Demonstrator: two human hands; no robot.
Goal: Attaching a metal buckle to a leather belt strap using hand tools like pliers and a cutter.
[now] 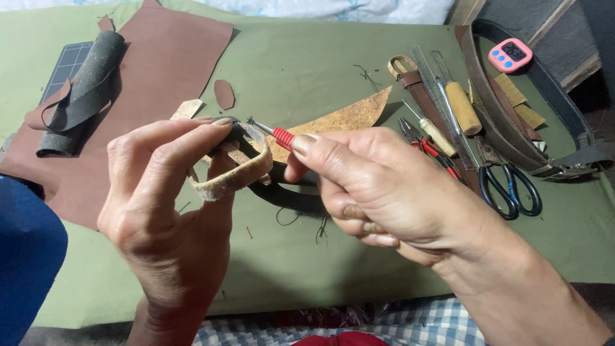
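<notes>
Green cloth [307, 77] covers bench, leather sheet [173, 57] and scissors [512, 189] aside. My left hand [170, 211] pinches strap loop [234, 173] mid-frame; right hand [378, 186] grips red awl [277, 134], tip at loop.

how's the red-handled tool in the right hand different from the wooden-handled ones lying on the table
The red-handled tool is held in the right hand, with its tip at the leather loop that the left hand holds. The wooden-handled tools lie untouched on the green cloth. Its handle is slim and red; theirs are thicker and pale. All have metal shafts.
</notes>
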